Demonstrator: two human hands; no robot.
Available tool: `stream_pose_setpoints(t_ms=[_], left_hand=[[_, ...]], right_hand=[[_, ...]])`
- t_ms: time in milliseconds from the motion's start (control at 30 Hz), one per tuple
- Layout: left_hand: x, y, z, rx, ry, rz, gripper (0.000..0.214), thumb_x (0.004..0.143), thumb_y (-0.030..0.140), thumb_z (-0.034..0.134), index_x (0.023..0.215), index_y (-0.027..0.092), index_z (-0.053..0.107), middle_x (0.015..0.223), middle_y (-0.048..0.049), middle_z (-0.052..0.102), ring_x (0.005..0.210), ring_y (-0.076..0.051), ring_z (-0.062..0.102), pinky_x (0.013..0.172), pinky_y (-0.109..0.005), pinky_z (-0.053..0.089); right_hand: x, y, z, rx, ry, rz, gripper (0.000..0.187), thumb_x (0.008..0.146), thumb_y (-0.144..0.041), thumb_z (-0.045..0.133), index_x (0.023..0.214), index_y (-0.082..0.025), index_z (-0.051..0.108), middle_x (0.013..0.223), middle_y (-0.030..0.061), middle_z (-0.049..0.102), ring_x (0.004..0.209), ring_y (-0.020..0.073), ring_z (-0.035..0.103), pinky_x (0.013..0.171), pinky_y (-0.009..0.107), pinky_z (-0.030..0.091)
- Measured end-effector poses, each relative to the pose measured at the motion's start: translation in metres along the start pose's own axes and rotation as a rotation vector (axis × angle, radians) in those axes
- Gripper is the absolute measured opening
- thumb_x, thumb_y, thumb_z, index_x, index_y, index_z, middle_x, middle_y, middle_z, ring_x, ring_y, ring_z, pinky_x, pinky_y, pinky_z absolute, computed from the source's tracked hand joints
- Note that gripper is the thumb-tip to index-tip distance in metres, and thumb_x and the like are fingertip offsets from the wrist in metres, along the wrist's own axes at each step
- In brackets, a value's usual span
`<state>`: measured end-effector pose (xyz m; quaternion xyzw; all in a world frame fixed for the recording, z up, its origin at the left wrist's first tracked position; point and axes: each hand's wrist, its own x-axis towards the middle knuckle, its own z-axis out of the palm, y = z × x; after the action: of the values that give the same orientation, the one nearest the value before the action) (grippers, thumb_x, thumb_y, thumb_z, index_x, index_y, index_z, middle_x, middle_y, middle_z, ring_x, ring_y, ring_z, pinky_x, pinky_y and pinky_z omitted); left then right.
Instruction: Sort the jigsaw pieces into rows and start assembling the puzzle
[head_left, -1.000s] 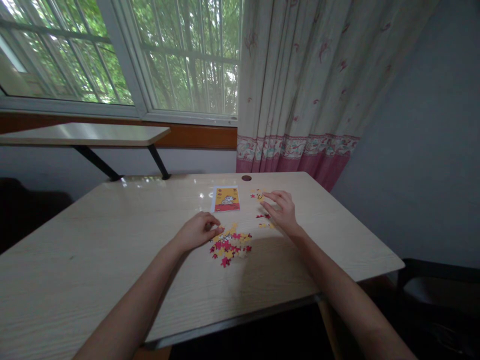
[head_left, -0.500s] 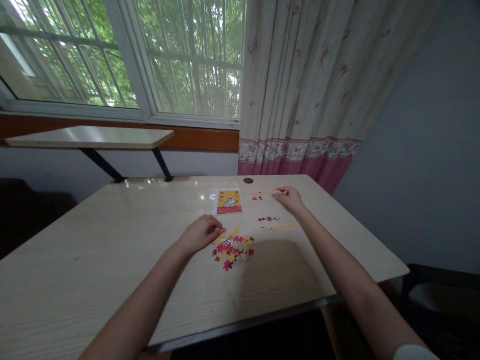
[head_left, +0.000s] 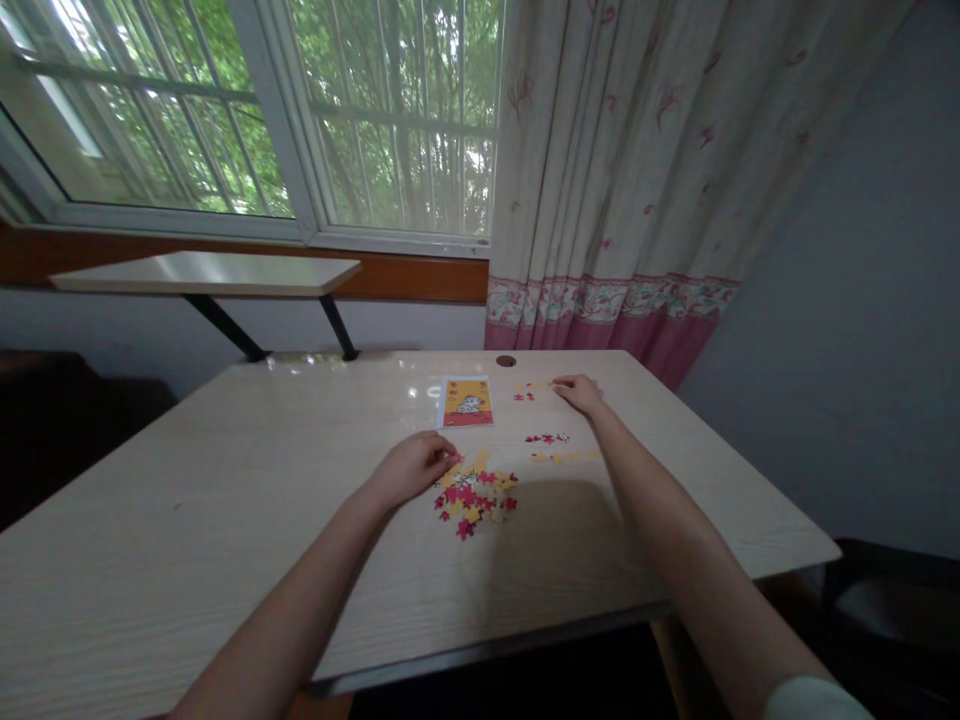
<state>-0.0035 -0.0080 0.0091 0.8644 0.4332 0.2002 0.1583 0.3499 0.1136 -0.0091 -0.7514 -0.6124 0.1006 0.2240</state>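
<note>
Pale wood-grain table (head_left: pixel 262 500) bearing puzzle pieces (head_left: pixel 466 528)
A loose heap (head_left: pixel 478 493) lies in front of a picture card (head_left: pixel 469 402); short rows (head_left: pixel 549 438) lie to the right.

Head-worn view, facing forward, down across desk (head_left: pixel 555 550)

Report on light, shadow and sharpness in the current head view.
Head view: the window is bright, the wall on the right dim; small glare spots dot the table left of the picture card; a broad soft shadow lies right of the puzzle pile; the loose pieces near the right hand look too small and soft for detail.
</note>
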Motion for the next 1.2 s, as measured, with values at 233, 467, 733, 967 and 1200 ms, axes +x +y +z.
stream_pose_setpoints(t_ms=[233, 467, 733, 967, 1200], left_hand=[[0.000, -0.001, 0.001, -0.003, 0.004, -0.003, 0.022, 0.081, 0.030, 0.050, 0.089, 0.018, 0.067, 0.081, -0.0053, 0.063, 0.072, -0.015, 0.056, 0.065, -0.025, 0.040], [0.001, 0.004, -0.002, -0.057, 0.047, 0.006, 0.023, 0.080, 0.035, 0.052, 0.081, 0.016, 0.067, 0.075, -0.0053, 0.063, 0.072, -0.017, 0.055, 0.066, -0.027, 0.040], [0.008, 0.015, 0.006, -0.766, 0.259, -0.243, 0.023, 0.071, 0.037, 0.064, 0.071, 0.014, 0.061, 0.064, -0.0024, 0.061, 0.058, -0.011, 0.052, 0.055, -0.024, 0.039], [0.012, 0.034, 0.007, -1.212, 0.266, -0.388, 0.029, 0.052, 0.032, 0.079, 0.064, 0.013, 0.061, 0.056, 0.0019, 0.058, 0.048, -0.007, 0.049, 0.048, -0.020, 0.037], [0.010, 0.038, 0.017, -1.363, 0.261, -0.434, 0.030, 0.050, 0.031, 0.082, 0.067, 0.014, 0.064, 0.060, 0.0014, 0.063, 0.052, -0.008, 0.053, 0.051, -0.019, 0.040]], right_hand=[[-0.007, -0.001, 0.000, -0.014, 0.011, -0.081, 0.029, 0.079, -0.045, 0.054, 0.105, -0.038, 0.065, 0.112, -0.0024, 0.064, 0.111, 0.0273, 0.048, 0.094, 0.047, 0.032], [-0.007, 0.001, -0.001, -0.004, 0.009, -0.119, 0.025, 0.078, -0.044, 0.055, 0.099, -0.037, 0.067, 0.108, -0.0010, 0.065, 0.109, 0.0266, 0.049, 0.093, 0.046, 0.033], [-0.032, -0.024, -0.007, 0.043, 0.071, -0.273, 0.026, 0.079, -0.038, 0.056, 0.101, -0.031, 0.068, 0.109, 0.0035, 0.061, 0.105, 0.0232, 0.047, 0.091, 0.040, 0.032], [-0.123, -0.092, -0.011, 0.223, 0.109, -0.866, 0.022, 0.079, -0.036, 0.062, 0.097, -0.026, 0.067, 0.091, 0.0028, 0.066, 0.091, 0.0175, 0.052, 0.086, 0.036, 0.033], [-0.162, -0.109, 0.004, 0.283, 0.265, -0.907, 0.029, 0.076, -0.047, 0.062, 0.094, -0.025, 0.066, 0.085, 0.0025, 0.068, 0.084, 0.0183, 0.055, 0.080, 0.035, 0.035]])
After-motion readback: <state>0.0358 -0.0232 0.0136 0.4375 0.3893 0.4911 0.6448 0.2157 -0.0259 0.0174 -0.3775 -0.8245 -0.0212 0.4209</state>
